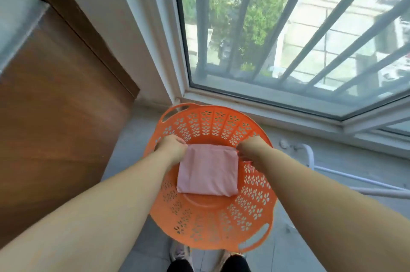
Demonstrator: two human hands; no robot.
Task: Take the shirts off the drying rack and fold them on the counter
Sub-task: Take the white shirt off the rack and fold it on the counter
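- An orange laundry basket (213, 223) is sitting on the floor below the person, round, with flower-shaped cut-outs in its wall and slot handles in its rim.
- A folded pink shirt (207, 172) is lying inside the basket, on its bottom, as a neat rectangular packet; it is the only thing showing in the basket.
- The left hand (172, 146) is reaching down into the basket and gripping the far left corner of the shirt, fingers curled over the fabric edge.
- The right hand (253, 149) is doing the same at the far right corner, fingers bent and pinching the cloth.
- Both forearms are stretching down from the lower corners of the view, one on each side of the packet.
- A white tubular rack (332, 183) is showing partly at the right, just beside the basket; whether anything is hanging on it cannot be told.
- A brown wooden cabinet (55, 116) is standing to the left of the basket.
- A barred window (288, 28) is filling the wall beyond, with trees outside.
- The person's shoes (179, 254) are peeking out under the basket's near rim.
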